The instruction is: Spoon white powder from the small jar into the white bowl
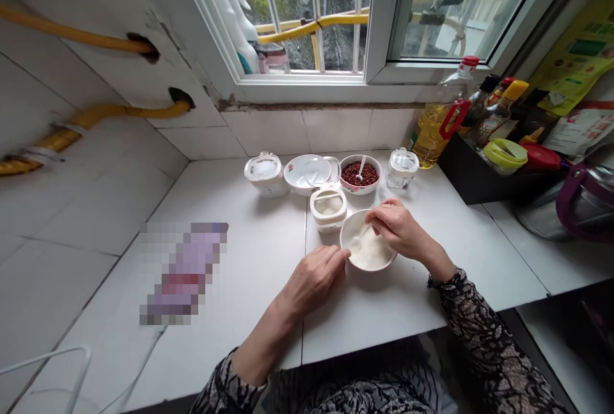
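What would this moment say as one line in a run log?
left hand: at bowl rim | right hand: over white powder | nearby: red beans

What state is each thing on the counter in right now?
White ceramic bowl, holding white powder.
Left hand, curled at its rim.
Right hand, fingertips over it.
White ceramic bowl of red beans, spoon resting inside.
Clear square lidded jar, lid on.
Plastic oil bottle, red cap on.
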The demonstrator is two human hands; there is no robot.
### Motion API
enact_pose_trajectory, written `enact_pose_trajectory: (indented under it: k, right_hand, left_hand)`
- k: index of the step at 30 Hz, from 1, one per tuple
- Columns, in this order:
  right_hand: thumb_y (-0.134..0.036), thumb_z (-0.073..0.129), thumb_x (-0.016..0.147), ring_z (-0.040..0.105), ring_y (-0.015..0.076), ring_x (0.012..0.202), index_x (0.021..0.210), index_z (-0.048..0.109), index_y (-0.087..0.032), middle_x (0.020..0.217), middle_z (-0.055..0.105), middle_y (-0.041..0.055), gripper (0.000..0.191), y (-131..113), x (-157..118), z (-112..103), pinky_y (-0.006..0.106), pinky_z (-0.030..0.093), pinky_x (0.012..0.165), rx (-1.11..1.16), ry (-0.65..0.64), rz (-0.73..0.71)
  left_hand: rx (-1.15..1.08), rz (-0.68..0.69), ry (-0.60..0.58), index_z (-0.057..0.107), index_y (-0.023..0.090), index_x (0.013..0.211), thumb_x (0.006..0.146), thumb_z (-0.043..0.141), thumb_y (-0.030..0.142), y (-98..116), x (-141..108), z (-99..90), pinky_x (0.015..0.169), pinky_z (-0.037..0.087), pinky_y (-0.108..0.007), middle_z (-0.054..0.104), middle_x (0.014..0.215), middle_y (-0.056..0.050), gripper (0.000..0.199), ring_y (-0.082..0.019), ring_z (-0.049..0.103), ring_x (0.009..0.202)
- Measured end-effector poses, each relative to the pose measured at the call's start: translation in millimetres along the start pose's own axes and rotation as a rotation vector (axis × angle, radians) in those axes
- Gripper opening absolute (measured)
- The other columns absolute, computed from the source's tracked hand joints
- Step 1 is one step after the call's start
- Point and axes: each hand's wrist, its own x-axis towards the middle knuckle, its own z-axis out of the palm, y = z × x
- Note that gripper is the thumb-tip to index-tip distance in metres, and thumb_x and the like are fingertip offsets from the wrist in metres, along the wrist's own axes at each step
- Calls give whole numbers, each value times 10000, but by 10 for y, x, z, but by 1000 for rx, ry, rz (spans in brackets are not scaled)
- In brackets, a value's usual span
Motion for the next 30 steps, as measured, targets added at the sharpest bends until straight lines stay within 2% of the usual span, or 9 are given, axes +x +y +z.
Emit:
enact_pose_trajectory:
  k: [3,7,11,16,21,26,30]
  right_hand:
    - [-108,435,959,569,144,631,866,611,-191,661,668,-16,216,-34,0,28,382,402,912,100,-38,27]
    - [-109,473,930,578,149,650,838,628,-196,622,661,-25,201,-50,7,32,367,417,897,200,-39,159]
    - [-147,500,909,585,144,624,788,630,-198,596,647,-28,185,-42,20,8,344,448,835,289,37,275]
    - [-191,517,877,572,129,557,750,638,-189,547,607,-33,175,-23,36,-5,299,474,698,409,135,347]
    - [-278,576,810,568,130,537,762,666,-175,542,614,-23,145,52,46,-10,274,473,591,653,175,512]
    - [-352,669,739,584,141,559,762,677,-166,559,643,-4,187,137,74,-32,307,507,631,837,259,575]
    - [-398,673,775,634,161,631,825,656,-175,639,689,18,229,81,121,26,335,534,700,875,372,537]
  left_hand:
    - [7,5,-3,511,160,1019,995,357,62,-1,-1,-4,579,465,-279,587,724,-13,184,-152,537,620]
    - [3,11,4,509,160,1031,999,356,67,1,3,-8,589,476,-278,600,739,-19,182,-152,547,630]
    - [8,13,9,511,162,1050,1000,354,75,5,8,-14,592,481,-282,613,752,-25,185,-154,557,634]
    - [18,11,1,507,168,1047,1001,354,79,9,8,-18,586,475,-283,610,752,-21,183,-156,563,628]
    - [-1,9,10,508,170,1037,989,361,68,6,4,-9,594,473,-285,606,753,-21,185,-161,561,630]
    - [17,24,15,500,162,1024,987,353,55,3,7,2,581,458,-283,597,742,-24,185,-164,536,615]
    - [26,34,21,497,164,1016,1000,330,67,2,17,7,572,451,-280,594,733,-24,194,-165,524,605]
